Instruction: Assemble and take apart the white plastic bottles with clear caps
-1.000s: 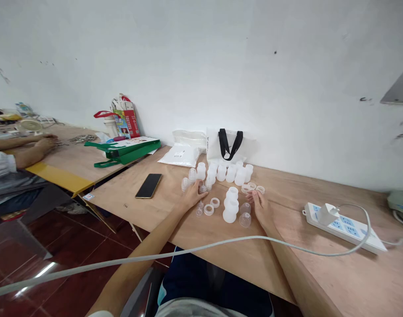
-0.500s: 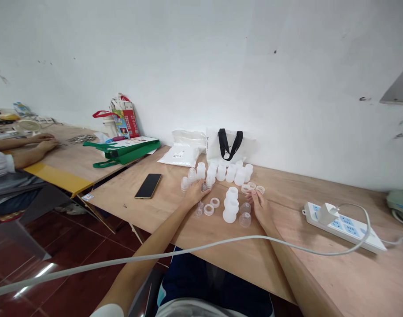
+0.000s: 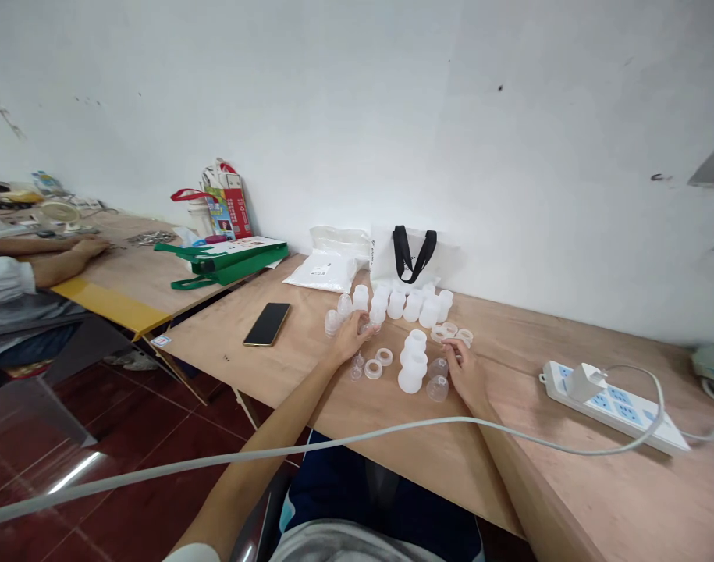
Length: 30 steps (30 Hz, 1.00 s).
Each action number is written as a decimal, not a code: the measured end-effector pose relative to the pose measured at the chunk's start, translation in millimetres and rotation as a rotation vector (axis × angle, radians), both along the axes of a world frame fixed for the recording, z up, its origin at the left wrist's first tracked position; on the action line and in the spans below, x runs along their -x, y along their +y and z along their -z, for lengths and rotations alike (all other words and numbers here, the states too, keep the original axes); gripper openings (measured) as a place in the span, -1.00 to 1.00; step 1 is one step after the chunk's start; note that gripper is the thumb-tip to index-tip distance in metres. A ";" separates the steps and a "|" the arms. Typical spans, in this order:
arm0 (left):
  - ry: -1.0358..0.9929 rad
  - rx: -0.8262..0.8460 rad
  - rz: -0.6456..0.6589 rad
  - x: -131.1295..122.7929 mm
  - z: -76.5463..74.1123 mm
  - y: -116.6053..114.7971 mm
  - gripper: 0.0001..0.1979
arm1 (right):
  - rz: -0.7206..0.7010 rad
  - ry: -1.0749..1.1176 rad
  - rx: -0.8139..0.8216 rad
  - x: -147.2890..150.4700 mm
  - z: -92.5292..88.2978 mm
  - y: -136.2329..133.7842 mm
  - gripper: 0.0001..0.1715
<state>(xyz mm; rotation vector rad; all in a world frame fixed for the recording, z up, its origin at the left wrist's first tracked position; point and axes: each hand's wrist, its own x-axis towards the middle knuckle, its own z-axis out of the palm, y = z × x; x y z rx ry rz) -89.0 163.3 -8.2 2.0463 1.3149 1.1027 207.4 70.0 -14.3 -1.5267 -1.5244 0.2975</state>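
Note:
My left hand (image 3: 352, 341) is beside the white bottles, its thumb and fingers closed about a small clear plastic piece (image 3: 367, 327), partly hidden. Below it lie small clear teat-like pieces (image 3: 357, 368) and two pale rings (image 3: 374, 369). My right hand (image 3: 467, 371) rests at the right, fingers loosely bent and apart, nothing visible in them. Near its fingertips are several pale rings (image 3: 449, 331); left of it sit two clear dome caps (image 3: 437, 389). Between my hands stand frosted white bottles (image 3: 411, 373). Behind is a row of similar bottles (image 3: 397, 304), with ribbed clear domes (image 3: 333, 322) at its left end.
A phone (image 3: 267, 325) lies left. A white packet (image 3: 321, 270) and a white bag with black handles (image 3: 385, 257) stand against the wall. At right is a power strip (image 3: 626, 414); its cable (image 3: 357, 439) crosses before me. Another person's arm (image 3: 58, 265) rests on the neighbouring table.
The view has shifted slightly. My left thumb and fingers have changed position around the clear piece by the bottles. My right hand's fingers have bent a little more beside the rings.

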 end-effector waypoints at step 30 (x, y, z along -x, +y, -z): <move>0.160 0.065 0.395 22.2 -26.9 -65.0 -0.57 | -0.136 -0.117 0.076 -5.8 0.4 -0.2 -0.59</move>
